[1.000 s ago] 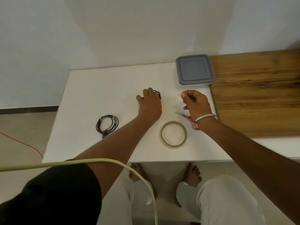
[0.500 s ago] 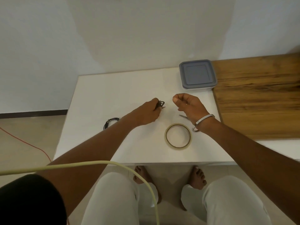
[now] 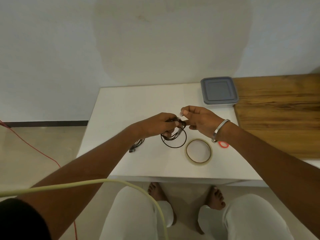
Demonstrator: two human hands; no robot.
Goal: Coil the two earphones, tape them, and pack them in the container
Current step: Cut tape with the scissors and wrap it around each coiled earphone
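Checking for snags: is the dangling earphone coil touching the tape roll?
Apart. The head view shows bare white table between the earphone coil and the tape roll.

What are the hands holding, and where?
Both the left hand and the right hand pinch the black coiled earphone at its top; its loops hang below.

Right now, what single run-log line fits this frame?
phase: taping first coil | left hand: grips coiled earphone | right hand: pinches tape piece | second earphone: on table | container: lidded
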